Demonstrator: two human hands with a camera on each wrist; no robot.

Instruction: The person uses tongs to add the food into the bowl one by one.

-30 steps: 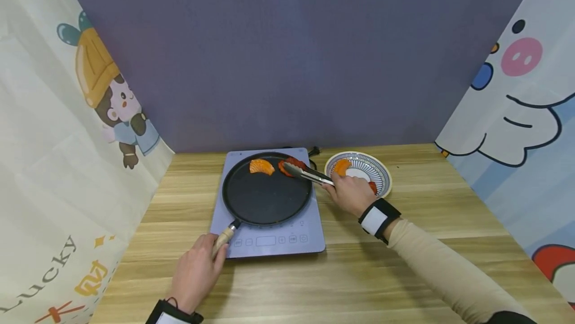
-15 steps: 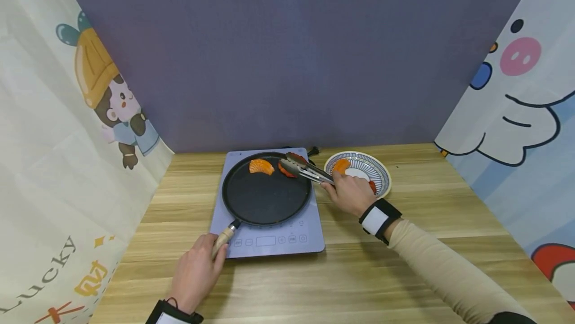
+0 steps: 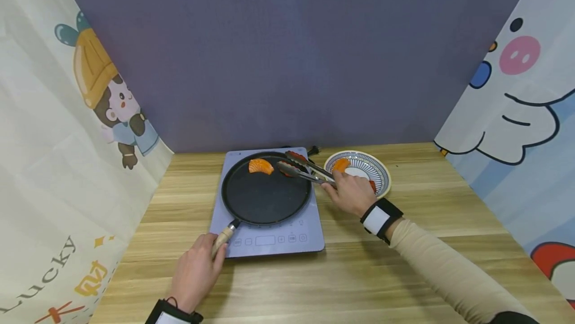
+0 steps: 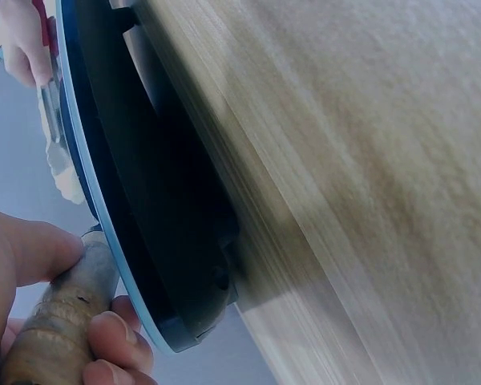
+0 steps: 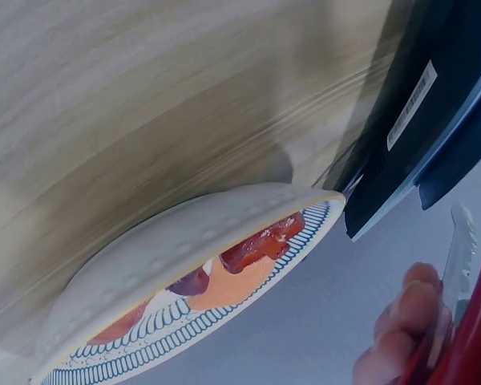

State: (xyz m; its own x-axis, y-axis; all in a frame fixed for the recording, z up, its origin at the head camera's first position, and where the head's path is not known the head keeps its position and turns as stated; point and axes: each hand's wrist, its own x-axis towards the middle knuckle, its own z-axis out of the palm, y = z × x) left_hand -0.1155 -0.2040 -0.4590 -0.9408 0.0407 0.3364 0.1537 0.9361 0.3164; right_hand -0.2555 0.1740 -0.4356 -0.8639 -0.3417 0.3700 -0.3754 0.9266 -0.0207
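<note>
Gripping the handle (image 3: 223, 238) of the pan (image 3: 265, 199) on the cooker (image 3: 314, 241) with the left hand (image 3: 195, 267); clasping spread tongs (image 3: 294, 170) in the right hand (image 3: 353, 194) over the pan's far right side, at red food (image 3: 295, 155) (partly hidden by them), with an orange slice (image 3: 260, 166) to its left in the pan.

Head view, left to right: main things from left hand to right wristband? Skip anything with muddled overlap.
Left hand → wooden pan handle → orange piece in the pan → tongs → right hand → right wristband.
</note>
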